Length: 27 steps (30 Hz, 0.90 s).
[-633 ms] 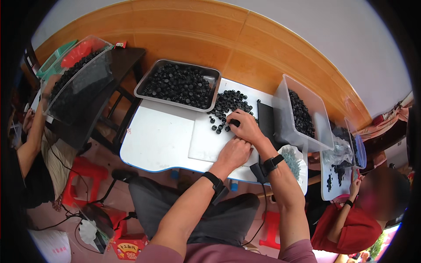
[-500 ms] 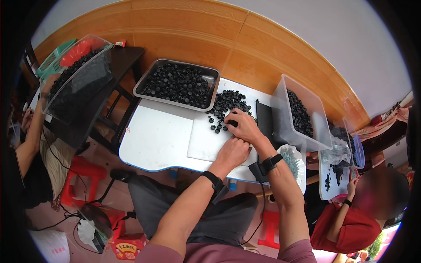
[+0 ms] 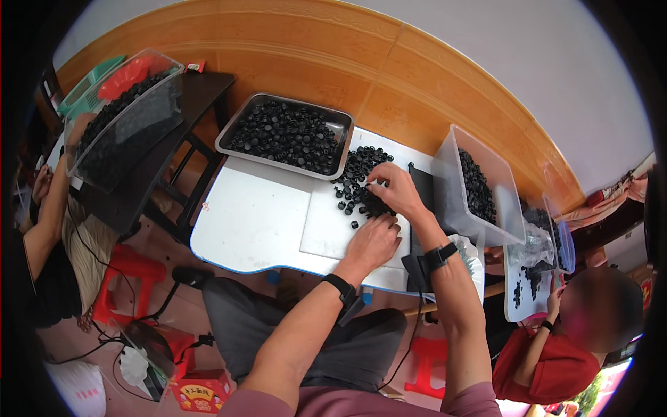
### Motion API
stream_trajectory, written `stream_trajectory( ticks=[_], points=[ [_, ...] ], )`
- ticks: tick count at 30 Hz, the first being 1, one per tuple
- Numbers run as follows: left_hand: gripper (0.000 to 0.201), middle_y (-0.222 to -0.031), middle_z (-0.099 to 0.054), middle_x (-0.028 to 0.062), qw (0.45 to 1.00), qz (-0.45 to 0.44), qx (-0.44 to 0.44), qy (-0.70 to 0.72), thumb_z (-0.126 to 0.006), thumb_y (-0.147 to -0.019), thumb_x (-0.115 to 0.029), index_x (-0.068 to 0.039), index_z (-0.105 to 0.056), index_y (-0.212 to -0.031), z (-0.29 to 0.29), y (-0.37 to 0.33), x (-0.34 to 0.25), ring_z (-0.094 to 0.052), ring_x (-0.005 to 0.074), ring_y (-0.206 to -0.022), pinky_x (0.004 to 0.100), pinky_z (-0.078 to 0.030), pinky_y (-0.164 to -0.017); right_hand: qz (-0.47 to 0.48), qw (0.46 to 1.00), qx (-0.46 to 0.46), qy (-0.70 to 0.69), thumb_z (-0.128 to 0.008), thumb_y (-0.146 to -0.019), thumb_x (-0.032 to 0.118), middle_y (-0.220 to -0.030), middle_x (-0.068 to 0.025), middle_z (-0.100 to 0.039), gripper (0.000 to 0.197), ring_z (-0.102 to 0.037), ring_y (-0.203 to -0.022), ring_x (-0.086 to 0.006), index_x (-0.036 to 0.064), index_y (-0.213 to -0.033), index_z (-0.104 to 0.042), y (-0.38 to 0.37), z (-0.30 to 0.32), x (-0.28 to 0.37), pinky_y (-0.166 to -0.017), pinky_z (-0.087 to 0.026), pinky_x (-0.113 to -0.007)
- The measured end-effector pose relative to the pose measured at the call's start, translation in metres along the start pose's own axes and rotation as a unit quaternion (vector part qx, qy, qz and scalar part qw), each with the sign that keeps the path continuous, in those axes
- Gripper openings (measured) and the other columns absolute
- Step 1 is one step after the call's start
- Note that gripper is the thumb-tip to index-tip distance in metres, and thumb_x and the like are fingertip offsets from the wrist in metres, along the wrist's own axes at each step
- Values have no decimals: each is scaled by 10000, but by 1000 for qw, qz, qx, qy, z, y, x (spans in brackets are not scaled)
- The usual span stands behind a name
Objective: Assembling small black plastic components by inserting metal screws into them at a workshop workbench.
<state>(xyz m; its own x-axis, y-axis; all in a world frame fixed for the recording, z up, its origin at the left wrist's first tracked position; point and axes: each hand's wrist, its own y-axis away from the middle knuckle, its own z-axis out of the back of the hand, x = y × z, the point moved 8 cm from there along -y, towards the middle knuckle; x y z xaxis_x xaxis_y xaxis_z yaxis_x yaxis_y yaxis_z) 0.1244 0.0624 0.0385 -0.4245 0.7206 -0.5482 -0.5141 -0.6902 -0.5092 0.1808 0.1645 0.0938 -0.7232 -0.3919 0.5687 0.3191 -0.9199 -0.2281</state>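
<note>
A loose pile of small round black caps (image 3: 363, 163) spreads over a white board (image 3: 323, 229) on the white table. My right hand (image 3: 399, 190) hovers at the near right part of the pile, thumb and fingers bent together over the caps. Anything in its pinch is too small to make out. Just nearer to me, my left hand (image 3: 375, 243) rests on the board with its fingers curled beside the black caps. What those fingers hold, if anything, is hidden.
A metal tray (image 3: 217, 144) full of black caps stands at the back left of the table (image 3: 236, 222). To the right are a dark flat pad (image 3: 421, 182) and a clear plastic bin (image 3: 448, 184) of caps. Co-workers sit at both sides; red stools (image 3: 128, 278) stand below.
My right hand has shifted slightly right and lifted off the board's middle; black caps now show beneath it. My left hand has moved slightly, its fingers now less tightly folded.
</note>
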Motion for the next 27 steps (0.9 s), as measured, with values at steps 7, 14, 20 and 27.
stream_trajectory(
  ticks=[7,14,20,27],
  points=[
    [262,-1205,-681,153,996,-13,-66,55,-711,-768,-44,-26,-696,-1029,4,4,2,-608,300,-1219,408,-480,-1028,-51,994,30,97,-722,-782,-21,-1067,-184,-748,293,-692,-1039,-371,26,-1070,-752,-38,-18,-10,-907,-550,-449],
    [307,-1173,-677,131,996,-11,-59,69,-724,-737,-38,-41,-671,-1039,9,5,3,-608,294,-1203,402,-481,-1011,-59,993,51,89,-699,-790,-16,-1049,-179,-762,266,-711,-998,-353,28,-1043,-770,-45,-28,-13,-882,-562,-440],
    [413,-1233,-653,126,1000,0,12,27,-774,-784,-149,-50,-664,-1170,7,1,-2,-596,303,-1221,419,-480,-1016,13,992,16,128,-656,-820,2,-943,-166,-732,232,-690,-923,-368,28,-1020,-771,-39,-23,-3,-844,-553,-458],
    [267,-1243,-707,159,1000,16,-21,11,-703,-891,-168,-13,-711,-1108,3,0,5,-618,307,-1257,420,-480,-1063,13,991,-129,21,-657,-874,23,-941,-119,-699,201,-665,-833,-233,8,-1048,-758,-8,24,7,-770,-532,-342]
  ],
)
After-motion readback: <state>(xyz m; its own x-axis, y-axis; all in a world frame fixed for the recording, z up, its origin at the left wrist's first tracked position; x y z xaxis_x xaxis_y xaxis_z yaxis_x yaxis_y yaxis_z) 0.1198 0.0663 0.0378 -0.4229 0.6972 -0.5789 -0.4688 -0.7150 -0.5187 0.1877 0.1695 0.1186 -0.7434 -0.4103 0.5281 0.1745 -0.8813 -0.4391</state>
